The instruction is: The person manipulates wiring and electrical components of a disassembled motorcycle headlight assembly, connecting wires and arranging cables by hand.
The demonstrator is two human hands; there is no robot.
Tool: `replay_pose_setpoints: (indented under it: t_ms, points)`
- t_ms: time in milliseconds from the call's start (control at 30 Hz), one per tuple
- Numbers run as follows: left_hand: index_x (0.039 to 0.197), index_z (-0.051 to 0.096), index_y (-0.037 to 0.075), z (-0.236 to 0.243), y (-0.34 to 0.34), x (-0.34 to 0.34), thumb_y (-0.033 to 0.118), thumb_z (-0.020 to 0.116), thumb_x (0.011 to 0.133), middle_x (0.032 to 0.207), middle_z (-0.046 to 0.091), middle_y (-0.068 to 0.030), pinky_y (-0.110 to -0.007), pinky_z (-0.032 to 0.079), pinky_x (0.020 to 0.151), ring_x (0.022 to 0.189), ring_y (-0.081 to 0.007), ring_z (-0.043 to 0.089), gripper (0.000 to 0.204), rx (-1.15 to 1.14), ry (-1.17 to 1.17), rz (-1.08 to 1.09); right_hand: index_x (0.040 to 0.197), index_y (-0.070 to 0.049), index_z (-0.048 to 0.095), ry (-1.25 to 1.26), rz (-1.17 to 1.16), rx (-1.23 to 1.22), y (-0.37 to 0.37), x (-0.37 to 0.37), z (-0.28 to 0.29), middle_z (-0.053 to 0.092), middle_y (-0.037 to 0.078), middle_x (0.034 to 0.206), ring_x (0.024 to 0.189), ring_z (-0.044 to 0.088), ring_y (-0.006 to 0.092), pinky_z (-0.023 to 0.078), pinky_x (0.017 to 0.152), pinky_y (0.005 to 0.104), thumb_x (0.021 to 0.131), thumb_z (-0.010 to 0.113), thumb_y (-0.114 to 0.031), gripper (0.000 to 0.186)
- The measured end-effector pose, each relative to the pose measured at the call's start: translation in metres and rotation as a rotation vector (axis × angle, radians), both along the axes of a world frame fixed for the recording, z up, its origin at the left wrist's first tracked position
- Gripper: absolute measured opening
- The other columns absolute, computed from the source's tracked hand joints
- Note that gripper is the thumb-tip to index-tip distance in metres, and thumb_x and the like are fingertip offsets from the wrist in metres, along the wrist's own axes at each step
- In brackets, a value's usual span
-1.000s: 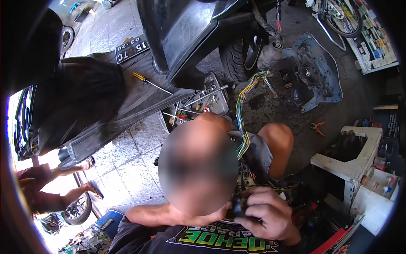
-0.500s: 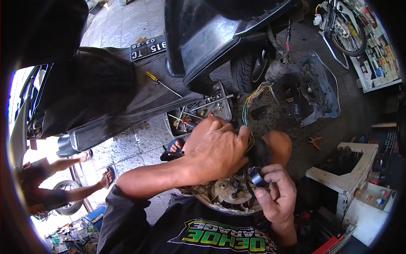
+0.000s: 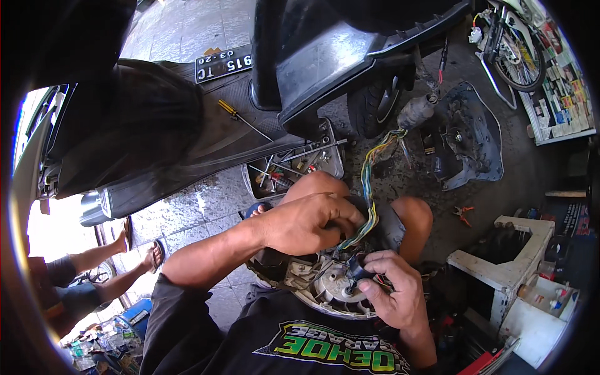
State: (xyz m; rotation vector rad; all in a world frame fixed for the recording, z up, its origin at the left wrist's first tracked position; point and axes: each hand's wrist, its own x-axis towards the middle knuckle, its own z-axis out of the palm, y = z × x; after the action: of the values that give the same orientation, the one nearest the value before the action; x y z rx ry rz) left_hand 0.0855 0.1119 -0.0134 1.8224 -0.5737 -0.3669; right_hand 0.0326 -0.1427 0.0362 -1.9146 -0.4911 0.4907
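Low on a garage floor, hunched over a pale casing (image 3: 328, 286) at six o'clock, between knees (image 3: 415, 219) and dark shirt (image 3: 240, 328). Pictured with right hand (image 3: 399, 289) between four and five o'clock, fingertips closed around a dark cylinder (image 3: 357, 269) at five, just above the casing. Shown with left hand (image 3: 306, 224) just below centre, toward six, curled beside a bundle of coloured wires (image 3: 366, 178); impossible to tell whether pinching or merely touching them.

Liable to drop the cylinder into the casing's recesses, given so slight a fingertip hold. Likely to strain the wires or pull them loose by tilting the casing or shifting the knees, with the bundle stretching from near the front wheel (image 3: 367, 115) at one o'clock. Might also tip the casing sideways, for want of any visible clamp.

Counted: two hands, one casing, one cylinder, one bundle, with strands too crowded to number; at twelve, one dark scooter (image 3: 325, 56); at eleven, one number plate (image 3: 222, 67) and one yellow-handled screwdriver (image 3: 228, 107); near centre, toward twelve, one tray (image 3: 339, 164) of jumbled, uncountable tools; between two and three, one grey panel (image 3: 486, 134); at three, one pair of orange pliers (image 3: 463, 215); near four, one white stand (image 3: 481, 269); at eight, two bystander's legs (image 3: 134, 270).
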Motion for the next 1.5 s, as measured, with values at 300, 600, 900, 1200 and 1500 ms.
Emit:
replay_pose_setpoints:
  t_ms: [300, 600, 900, 1200, 1500]
  points:
    - [0.109, 0.068, -0.005, 0.006, 0.01, 0.01, 0.001, 0.068, 0.074, 0.102, 0.074, -0.0194, -0.043, 0.053, 0.092, 0.103, -0.0334, 0.07, 0.035, 0.061, 0.001, -0.278, 0.097, 0.002, 0.074, -0.057, 0.054, -0.098, 0.014, 0.005, -0.011, 0.075, 0.014, 0.105, 0.101, 0.068, 0.032, 0.055, 0.09, 0.0403, 0.082, 0.083, -0.008, 0.02]
    - [0.11, 0.068, 0.004, 0.007, 0.015, 0.026, 0.015, 0.074, 0.081, 0.107, 0.071, -0.0135, -0.045, 0.045, 0.099, 0.116, -0.0322, 0.056, 0.031, 0.245, 0.147, -0.459, 0.098, 0.002, 0.074, -0.062, 0.065, -0.125, 0.025, 0.009, -0.009, 0.075, 0.014, 0.103, 0.097, 0.067, 0.0318, 0.054, 0.088, 0.0407, 0.082, 0.082, -0.007, 0.02]
    - [0.103, 0.068, 0.002, -0.001, 0.012, 0.028, 0.016, 0.079, 0.078, 0.099, 0.067, -0.0146, -0.044, 0.046, 0.092, 0.11, -0.0338, 0.058, 0.031, 0.253, 0.072, -0.438, 0.091, 0.003, 0.074, -0.065, 0.048, -0.14, 0.032, 0.011, -0.006, 0.075, 0.015, 0.096, 0.091, 0.068, 0.0305, 0.053, 0.083, 0.0398, 0.078, 0.084, -0.007, 0.02]
    - [0.091, 0.069, 0.004, -0.017, 0.01, 0.009, 0.011, 0.075, 0.075, 0.085, 0.069, -0.0118, -0.045, 0.048, 0.081, 0.094, -0.0329, 0.063, 0.019, 0.025, -0.048, -0.249, 0.092, 0.001, 0.074, -0.195, 0.062, -0.297, 0.04, 0.013, 0.009, 0.07, 0.014, 0.09, 0.087, 0.064, 0.0324, 0.052, 0.079, 0.0419, 0.081, 0.081, -0.008, 0.016]
    - [0.101, 0.068, 0.0, -0.018, 0.015, 0.004, 0.006, 0.078, 0.077, 0.103, 0.067, -0.0149, -0.045, 0.044, 0.094, 0.107, -0.0338, 0.056, 0.026, -0.011, -0.041, -0.268, 0.094, 0.0, 0.073, -0.327, 0.038, -0.388, 0.044, 0.013, 0.007, 0.066, 0.013, 0.097, 0.088, 0.065, 0.0325, 0.053, 0.078, 0.0428, 0.082, 0.078, -0.004, 0.014]
